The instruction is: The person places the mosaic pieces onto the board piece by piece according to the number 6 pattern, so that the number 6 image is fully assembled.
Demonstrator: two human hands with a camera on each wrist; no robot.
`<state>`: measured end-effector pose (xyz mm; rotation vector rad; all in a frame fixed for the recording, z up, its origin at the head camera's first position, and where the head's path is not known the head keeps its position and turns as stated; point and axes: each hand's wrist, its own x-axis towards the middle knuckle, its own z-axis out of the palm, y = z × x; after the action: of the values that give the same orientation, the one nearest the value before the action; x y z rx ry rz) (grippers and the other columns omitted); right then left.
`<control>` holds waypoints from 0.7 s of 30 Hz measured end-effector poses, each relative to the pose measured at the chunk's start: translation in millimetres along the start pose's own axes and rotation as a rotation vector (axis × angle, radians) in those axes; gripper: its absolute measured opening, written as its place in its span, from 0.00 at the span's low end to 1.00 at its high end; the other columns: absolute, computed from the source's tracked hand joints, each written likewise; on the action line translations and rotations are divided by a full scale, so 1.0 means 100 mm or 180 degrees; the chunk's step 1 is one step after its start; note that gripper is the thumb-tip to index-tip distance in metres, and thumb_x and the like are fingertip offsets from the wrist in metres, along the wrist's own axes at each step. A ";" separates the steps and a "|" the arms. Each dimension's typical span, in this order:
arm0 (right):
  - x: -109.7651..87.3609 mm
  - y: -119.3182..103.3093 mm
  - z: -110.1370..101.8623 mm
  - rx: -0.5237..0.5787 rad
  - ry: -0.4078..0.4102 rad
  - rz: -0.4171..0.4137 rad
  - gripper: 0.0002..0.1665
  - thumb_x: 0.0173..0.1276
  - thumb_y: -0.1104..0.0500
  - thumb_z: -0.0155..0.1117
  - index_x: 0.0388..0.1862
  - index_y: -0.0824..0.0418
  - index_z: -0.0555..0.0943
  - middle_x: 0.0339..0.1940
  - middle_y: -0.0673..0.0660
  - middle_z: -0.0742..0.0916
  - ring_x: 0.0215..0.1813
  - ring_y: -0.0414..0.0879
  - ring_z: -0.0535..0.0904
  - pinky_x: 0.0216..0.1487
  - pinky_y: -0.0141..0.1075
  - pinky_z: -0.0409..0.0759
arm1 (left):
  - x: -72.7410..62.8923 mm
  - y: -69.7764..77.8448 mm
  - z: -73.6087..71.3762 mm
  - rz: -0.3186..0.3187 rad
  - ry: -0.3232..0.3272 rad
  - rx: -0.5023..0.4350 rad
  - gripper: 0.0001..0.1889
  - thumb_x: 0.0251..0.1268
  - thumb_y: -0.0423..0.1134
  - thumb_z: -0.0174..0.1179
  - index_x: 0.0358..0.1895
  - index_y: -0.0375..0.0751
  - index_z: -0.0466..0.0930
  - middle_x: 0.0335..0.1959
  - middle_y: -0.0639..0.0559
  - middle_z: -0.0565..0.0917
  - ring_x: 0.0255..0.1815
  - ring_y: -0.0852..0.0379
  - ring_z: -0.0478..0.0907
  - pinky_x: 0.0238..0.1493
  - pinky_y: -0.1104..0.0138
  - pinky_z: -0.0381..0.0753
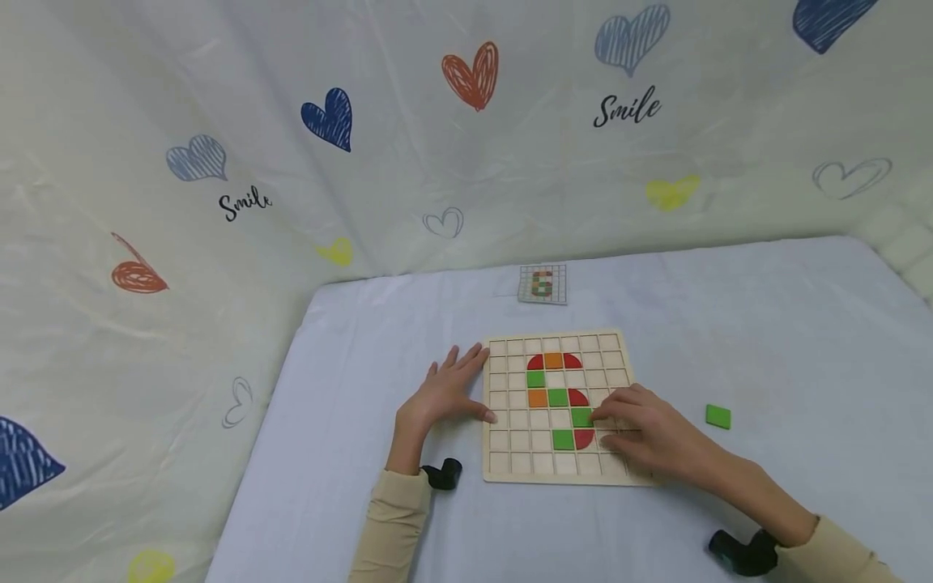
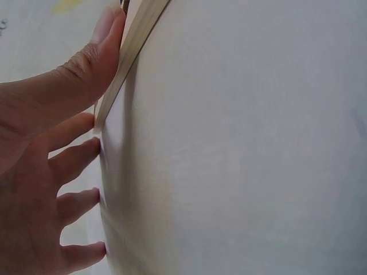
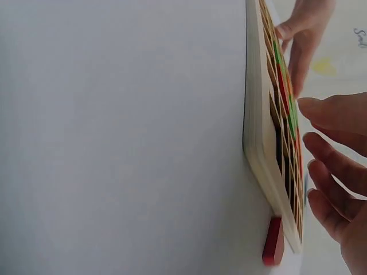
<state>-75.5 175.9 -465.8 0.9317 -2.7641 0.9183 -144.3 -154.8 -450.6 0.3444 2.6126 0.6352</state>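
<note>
A wooden grid board [image 1: 510, 464] lies flat and carries square tiles and rounded red pieces in some cells. My left hand [image 1: 445, 393] is spread at its left side, the thumb on the rim and the fingers straight. Over the right part hovers my right hand [image 1: 656, 433], fingertips beside a green tile [image 1: 581, 417] and a red rounded piece [image 1: 584, 439]. In the right wrist view its thumb and fingers [image 3: 324, 152] stand apart with nothing between them. Higher up are an orange tile [image 1: 554, 360] and another green tile [image 1: 535, 379].
A loose green tile [image 1: 717, 416] lies on the white cloth right of the board. Beside the board's edge, a red piece [image 3: 274, 240] shows in the right wrist view; the right hand hides it from the head view. Behind the board lies a pattern card [image 1: 543, 285].
</note>
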 end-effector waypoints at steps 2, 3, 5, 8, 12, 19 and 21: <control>-0.06 0.04 -0.04 -0.0018 0.0025 0.0034 0.19 0.53 0.62 0.82 0.45 0.51 0.89 0.43 0.41 0.86 0.48 0.43 0.78 0.45 0.36 0.83 | 0.00 0.00 0.00 0.0000 -0.0003 0.0010 0.59 0.51 0.52 0.80 0.84 0.53 0.52 0.86 0.56 0.51 0.87 0.44 0.37 0.83 0.40 0.37; -0.08 0.07 -0.06 -0.0018 0.0040 0.0039 0.19 0.53 0.62 0.82 0.45 0.51 0.89 0.43 0.42 0.86 0.47 0.42 0.77 0.42 0.34 0.82 | 0.01 0.00 0.00 -0.0001 -0.0005 0.0015 0.59 0.51 0.52 0.80 0.84 0.53 0.52 0.86 0.56 0.51 0.87 0.44 0.37 0.83 0.40 0.37; -0.15 0.11 -0.08 -0.0035 0.0102 0.0014 0.20 0.52 0.63 0.83 0.45 0.51 0.89 0.44 0.43 0.87 0.45 0.41 0.76 0.39 0.32 0.81 | 0.00 0.01 0.00 0.0000 -0.0009 0.0017 0.59 0.51 0.52 0.80 0.84 0.52 0.52 0.86 0.55 0.51 0.87 0.44 0.37 0.83 0.39 0.37; -0.24 0.20 -0.11 -0.0130 0.0178 0.0006 0.22 0.49 0.62 0.85 0.44 0.51 0.89 0.43 0.44 0.87 0.44 0.41 0.76 0.38 0.30 0.80 | 0.00 0.02 -0.01 0.0001 -0.0019 0.0007 0.59 0.51 0.52 0.80 0.84 0.52 0.52 0.86 0.55 0.51 0.87 0.44 0.36 0.83 0.39 0.37; -0.35 0.30 -0.12 -0.0311 0.0408 -0.0107 0.25 0.41 0.63 0.87 0.42 0.52 0.89 0.41 0.44 0.87 0.43 0.42 0.78 0.42 0.27 0.80 | -0.01 0.01 0.00 0.0001 -0.0032 0.0015 0.58 0.52 0.52 0.80 0.84 0.52 0.52 0.86 0.55 0.50 0.87 0.44 0.36 0.83 0.39 0.37; -0.48 0.40 -0.16 -0.0379 0.0652 -0.0141 0.30 0.35 0.67 0.88 0.42 0.55 0.89 0.40 0.46 0.86 0.40 0.39 0.78 0.46 0.14 0.72 | -0.02 0.01 -0.01 0.0006 -0.0044 0.0008 0.59 0.52 0.52 0.80 0.84 0.53 0.51 0.86 0.56 0.50 0.87 0.45 0.36 0.83 0.39 0.36; -0.51 0.41 -0.17 -0.0363 0.0657 -0.0093 0.31 0.34 0.67 0.88 0.43 0.56 0.89 0.40 0.45 0.86 0.40 0.38 0.78 0.45 0.13 0.72 | -0.01 0.00 0.00 0.0015 -0.0053 -0.0002 0.59 0.52 0.52 0.80 0.84 0.54 0.51 0.86 0.57 0.49 0.87 0.46 0.35 0.83 0.40 0.35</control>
<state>-59.5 238.8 -486.5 0.8079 -2.5912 0.7939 -143.2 -155.2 -449.7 0.3543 2.5964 0.6320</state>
